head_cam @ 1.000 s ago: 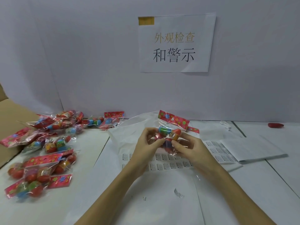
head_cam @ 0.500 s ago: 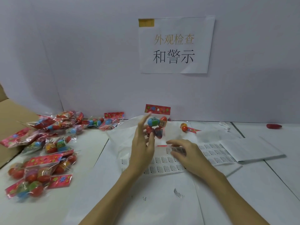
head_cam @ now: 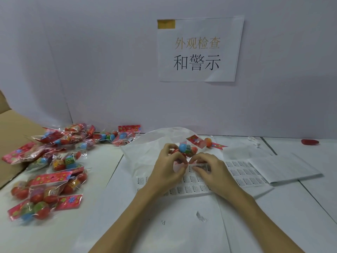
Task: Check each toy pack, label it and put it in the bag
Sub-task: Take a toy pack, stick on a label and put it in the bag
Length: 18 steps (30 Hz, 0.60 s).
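Mid-frame, left hand (head_cam: 168,166) pinches the pack (head_cam: 185,151) steady while right hand (head_cam: 209,169) pinches a label (head_cam: 200,164) to apply.

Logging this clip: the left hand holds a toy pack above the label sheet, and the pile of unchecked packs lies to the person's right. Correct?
Not quite. The head view shows the pile of toy packs lying to the person's left, beside the cardboard box. The rest stands: the left hand holds a toy pack above the label sheet, with the right hand at the sheet.

Toy pack (head_cam: 187,150) (clear, red-headed) on bag (head_cam: 145,157)
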{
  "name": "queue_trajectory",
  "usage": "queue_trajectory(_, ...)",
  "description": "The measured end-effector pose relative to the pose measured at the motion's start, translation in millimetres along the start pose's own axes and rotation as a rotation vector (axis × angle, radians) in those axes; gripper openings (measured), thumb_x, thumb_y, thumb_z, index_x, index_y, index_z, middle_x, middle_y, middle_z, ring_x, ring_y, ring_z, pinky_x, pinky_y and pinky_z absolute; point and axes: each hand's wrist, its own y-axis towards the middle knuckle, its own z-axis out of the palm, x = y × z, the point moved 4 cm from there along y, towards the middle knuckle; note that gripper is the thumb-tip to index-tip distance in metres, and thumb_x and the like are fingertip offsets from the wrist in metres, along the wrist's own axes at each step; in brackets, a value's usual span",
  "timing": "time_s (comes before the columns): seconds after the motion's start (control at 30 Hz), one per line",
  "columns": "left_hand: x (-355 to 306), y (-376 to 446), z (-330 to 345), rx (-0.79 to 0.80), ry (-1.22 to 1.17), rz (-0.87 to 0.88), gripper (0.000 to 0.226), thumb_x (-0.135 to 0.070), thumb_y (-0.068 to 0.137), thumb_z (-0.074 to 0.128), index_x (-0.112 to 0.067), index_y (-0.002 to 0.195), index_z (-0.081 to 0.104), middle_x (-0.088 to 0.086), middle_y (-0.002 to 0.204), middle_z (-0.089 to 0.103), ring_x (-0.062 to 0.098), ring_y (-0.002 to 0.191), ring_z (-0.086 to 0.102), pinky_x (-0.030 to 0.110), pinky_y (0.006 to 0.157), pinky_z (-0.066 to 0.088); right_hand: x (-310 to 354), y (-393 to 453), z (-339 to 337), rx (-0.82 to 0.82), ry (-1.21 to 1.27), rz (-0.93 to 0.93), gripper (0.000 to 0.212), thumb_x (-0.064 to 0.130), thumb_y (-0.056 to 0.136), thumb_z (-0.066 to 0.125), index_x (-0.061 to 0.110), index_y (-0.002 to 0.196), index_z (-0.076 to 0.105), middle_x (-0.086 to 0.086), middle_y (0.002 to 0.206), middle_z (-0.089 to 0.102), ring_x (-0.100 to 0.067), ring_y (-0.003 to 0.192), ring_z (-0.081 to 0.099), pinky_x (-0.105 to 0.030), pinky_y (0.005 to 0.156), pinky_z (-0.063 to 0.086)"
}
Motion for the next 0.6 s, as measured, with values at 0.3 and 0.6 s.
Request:
queue_trajectory(0.3, 8, 0, 5, 0.020, 0.053, 0.021, 0.008, -0.012, 0.095, 0.074, -0.007, 0.101, 0.072, 0.005, 0.131, 0.047, 0.014, 0.112, 0.057, 0.016, 0.100, 0.048, -4, 0, 0, 0.009, 0.026, 0.006, 0.025, 0.014, 0.093, 0.075, 0.038, 0.099, 0.072, 0.011, 0.108, 0.071, -0.005, 0.104, 0.065, -0.033, 0.094, 0.055)
queue_trajectory(0.6, 12, 0, 11, 0.066, 0.108, 0.010, 0.011, -0.016, 0.102, 0.063, -0.006, 0.107, 0.064, 0.007, 0.139, 0.041, 0.022, 0.129, 0.045, 0.033, 0.106, 0.048, -1, 1, -3, 0.003, 0.048, -0.005, 0.022, 0.010, 0.093, 0.076, 0.030, 0.103, 0.078, 0.006, 0.105, 0.073, -0.010, 0.102, 0.068, -0.033, 0.093, 0.055)
